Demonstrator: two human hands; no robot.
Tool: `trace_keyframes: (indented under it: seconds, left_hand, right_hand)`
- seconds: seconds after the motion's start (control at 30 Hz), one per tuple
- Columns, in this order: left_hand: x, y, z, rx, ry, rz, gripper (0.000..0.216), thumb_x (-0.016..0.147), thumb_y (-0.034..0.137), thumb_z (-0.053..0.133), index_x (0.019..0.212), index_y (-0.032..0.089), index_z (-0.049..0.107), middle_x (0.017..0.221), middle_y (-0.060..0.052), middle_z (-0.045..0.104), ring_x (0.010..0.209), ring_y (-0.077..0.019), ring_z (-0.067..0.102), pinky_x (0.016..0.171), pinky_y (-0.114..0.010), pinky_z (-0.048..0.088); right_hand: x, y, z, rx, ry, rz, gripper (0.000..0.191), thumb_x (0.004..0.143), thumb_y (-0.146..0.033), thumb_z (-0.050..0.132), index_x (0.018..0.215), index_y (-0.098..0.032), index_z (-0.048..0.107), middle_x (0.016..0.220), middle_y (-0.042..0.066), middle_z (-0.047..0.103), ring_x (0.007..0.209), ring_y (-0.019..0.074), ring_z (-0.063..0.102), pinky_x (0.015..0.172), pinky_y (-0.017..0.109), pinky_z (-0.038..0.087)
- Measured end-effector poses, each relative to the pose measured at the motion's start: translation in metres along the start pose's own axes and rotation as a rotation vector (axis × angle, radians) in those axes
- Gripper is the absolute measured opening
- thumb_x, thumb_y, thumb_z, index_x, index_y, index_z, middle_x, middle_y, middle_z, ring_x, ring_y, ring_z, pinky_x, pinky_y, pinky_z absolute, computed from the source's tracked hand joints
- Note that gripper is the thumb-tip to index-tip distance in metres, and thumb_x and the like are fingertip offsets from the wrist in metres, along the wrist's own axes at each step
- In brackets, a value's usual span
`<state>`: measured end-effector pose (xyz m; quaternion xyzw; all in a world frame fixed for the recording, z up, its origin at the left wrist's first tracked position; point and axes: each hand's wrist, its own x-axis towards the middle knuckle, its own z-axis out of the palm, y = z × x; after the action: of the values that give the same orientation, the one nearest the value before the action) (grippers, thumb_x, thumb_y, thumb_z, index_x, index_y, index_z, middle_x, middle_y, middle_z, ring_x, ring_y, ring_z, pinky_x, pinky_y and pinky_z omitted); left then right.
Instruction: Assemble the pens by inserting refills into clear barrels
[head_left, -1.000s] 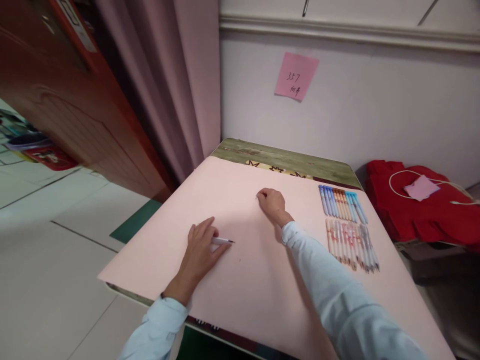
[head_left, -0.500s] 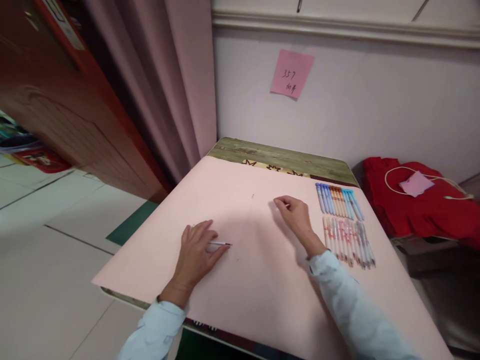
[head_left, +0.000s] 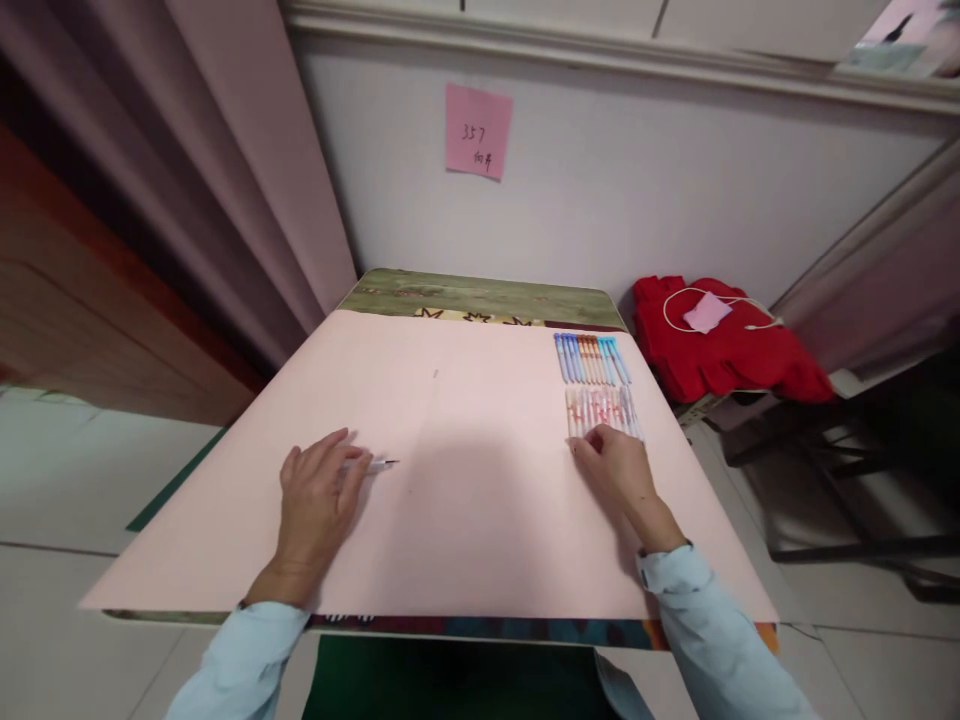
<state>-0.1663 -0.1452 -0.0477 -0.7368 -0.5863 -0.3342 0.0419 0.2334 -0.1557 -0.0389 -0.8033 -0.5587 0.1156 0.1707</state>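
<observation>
My left hand [head_left: 315, 500] rests on the left part of the pink sheet [head_left: 480, 560], its thumb and fingers closed round a slim white pen [head_left: 382, 464]. The pen's dark tip points right; its rear part is hidden behind the fingers. At the right, my right hand [head_left: 619, 475] has its fingertips pinched at the lower end of the leftmost pen in a row of pale and pink pens [head_left: 600, 408]. That hand covers the lower ends of several of them. Above this row lies another row of blue, brown and light blue pens [head_left: 592, 360], side by side.
The sheet covers most of a small table whose green wood-pattern edge [head_left: 480, 293] shows at the back. A wall with a pink note [head_left: 478, 132] stands behind. Red cloth [head_left: 720, 360] with a white cord lies at the right. A curtain [head_left: 247, 150] hangs at the left.
The view has turned to the right. My right hand has moved from bare sheet over to the lower pen row. My left hand still holds the white pen in nearly the same place.
</observation>
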Motion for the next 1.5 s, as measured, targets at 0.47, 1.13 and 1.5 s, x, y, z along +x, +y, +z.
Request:
trace_keyframes:
  seconds: [0.47, 1.13, 1.5]
  left_hand:
    - [-0.028, 0.148, 0.030, -0.498, -0.319, 0.038, 0.011, 0.091, 0.024, 0.055, 0.085, 0.022, 0.064, 0.100, -0.009, 0.074, 0.100, -0.0239, 0.067, 0.109, -0.053, 0.034]
    - [0.022, 0.138, 0.054, -1.182, -0.304, -0.577, 0.021, 0.082, 0.038, 0.065, 0.081, 0.017, 0.068, 0.082, -0.005, 0.071, 0.072, -0.0159, 0.061, 0.069, -0.029, 0.046]
    - [0.058, 0.110, 0.094, -1.731, -0.171, -0.775, 0.031, 0.082, 0.037, 0.073, 0.099, 0.013, 0.067, 0.099, -0.013, 0.075, 0.090, -0.0184, 0.070, 0.090, -0.034, 0.050]
  right_hand:
    - [0.002, -0.037, 0.004, -0.357, -0.088, 0.021, 0.033, 0.092, -0.033, 0.048, 0.102, -0.010, 0.070, 0.092, 0.022, 0.073, 0.091, 0.0342, 0.071, 0.075, 0.041, 0.051]
    - [0.004, -0.056, -0.008, 0.000, -0.029, 0.044, 0.029, 0.083, -0.040, 0.055, 0.084, -0.014, 0.070, 0.080, 0.019, 0.072, 0.081, 0.0315, 0.072, 0.073, 0.041, 0.054]
    - [0.001, -0.119, 0.070, 1.382, -0.699, 0.006, 0.043, 0.076, -0.059, 0.069, 0.080, -0.018, 0.058, 0.057, -0.007, 0.049, 0.045, 0.0063, 0.043, 0.041, 0.017, 0.032]
